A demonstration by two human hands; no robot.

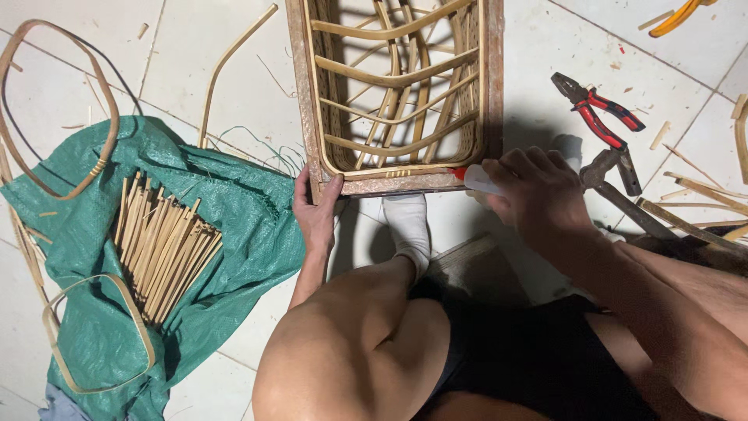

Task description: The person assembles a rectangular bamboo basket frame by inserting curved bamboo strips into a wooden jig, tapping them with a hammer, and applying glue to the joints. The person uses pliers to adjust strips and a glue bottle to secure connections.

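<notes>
Rattan frame (393,93) largely woven; left hand (315,212) grips its corner, right hand (538,191) fingers curled around small tube (477,179) at the rim.

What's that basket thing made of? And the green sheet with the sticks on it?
The basket looks like bent rattan or bamboo strips, pale and matte, on a rough wooden frame. The green sheet seems woven plastic: fraying threads show. The sticks look like split bamboo.

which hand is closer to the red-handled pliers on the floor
Right. The right hand, holding a small white bottle, sits just left of the pliers; the left hand grips the basket's far corner.
</notes>
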